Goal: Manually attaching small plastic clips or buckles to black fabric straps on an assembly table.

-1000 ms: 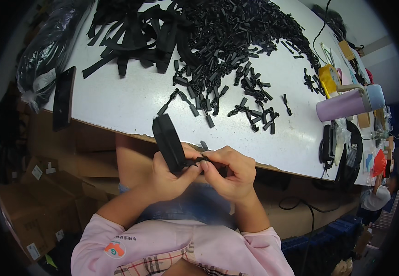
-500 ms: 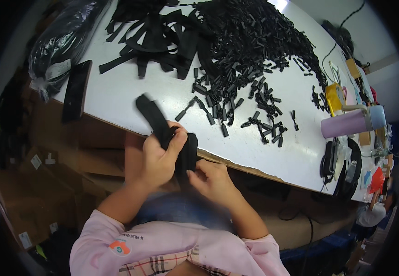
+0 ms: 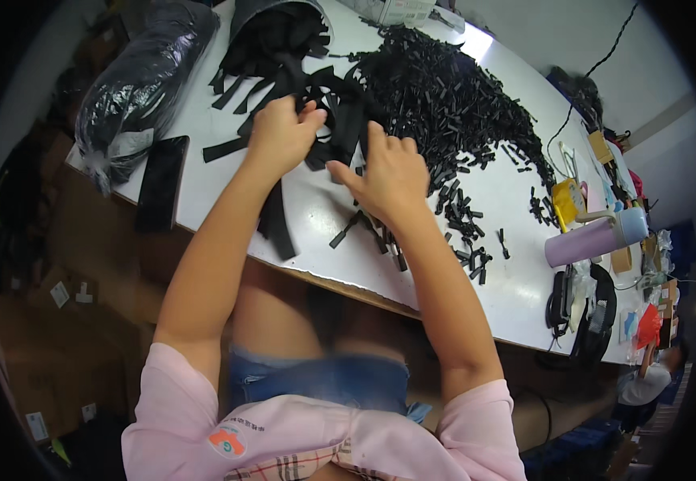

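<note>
Straps (image 3: 350,120) lie heaped on the white table (image 3: 516,297) in the head view, spilling from the mouth of a grey tub (image 3: 253,8). Over them hang both hands: the left (image 3: 286,138) is curled, though whether it pinches a strap I cannot tell, and the right (image 3: 392,176) has thumb and fingers spread apart, its grasp empty. One long strap shows below the left wrist, reaching toward the near edge. The right hand and forearm hide part of the small black clips (image 3: 452,88) — a broad pile just beyond, with strays nearer the edge. Leftward, a dark slab (image 3: 162,188) juts over the edge beside a shiny bag (image 3: 147,80). A lilac bottle (image 3: 584,247) lies well to the right, a yellow roll (image 3: 566,200) behind it and a black pouch (image 3: 559,301) in front.
</note>
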The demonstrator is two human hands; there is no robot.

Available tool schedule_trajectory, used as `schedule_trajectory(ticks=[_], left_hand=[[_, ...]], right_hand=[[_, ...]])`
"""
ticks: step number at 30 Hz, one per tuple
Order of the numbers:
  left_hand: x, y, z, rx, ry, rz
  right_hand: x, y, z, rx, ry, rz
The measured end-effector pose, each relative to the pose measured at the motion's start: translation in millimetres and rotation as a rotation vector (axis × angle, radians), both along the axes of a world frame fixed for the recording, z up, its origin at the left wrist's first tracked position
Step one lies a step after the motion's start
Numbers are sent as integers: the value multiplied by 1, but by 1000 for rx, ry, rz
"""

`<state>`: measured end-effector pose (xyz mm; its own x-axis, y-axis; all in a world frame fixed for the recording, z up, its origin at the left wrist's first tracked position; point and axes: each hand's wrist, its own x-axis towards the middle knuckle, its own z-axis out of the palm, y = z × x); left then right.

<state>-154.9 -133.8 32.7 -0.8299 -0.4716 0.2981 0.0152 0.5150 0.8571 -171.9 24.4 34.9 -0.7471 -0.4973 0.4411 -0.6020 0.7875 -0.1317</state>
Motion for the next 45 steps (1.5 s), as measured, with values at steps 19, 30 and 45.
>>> schedule_trajectory(ticks=[19, 30, 45], left_hand=[[-22, 18, -34, -534, 256, -100], [-13, 38, -35, -110, 343, -271], [-16, 70, 30, 253, -176, -864]], right_hand=[[-9, -2, -36, 99, 286, 197], [-6, 29, 11, -65, -148, 148], [-25, 77, 73, -349, -726, 431]])
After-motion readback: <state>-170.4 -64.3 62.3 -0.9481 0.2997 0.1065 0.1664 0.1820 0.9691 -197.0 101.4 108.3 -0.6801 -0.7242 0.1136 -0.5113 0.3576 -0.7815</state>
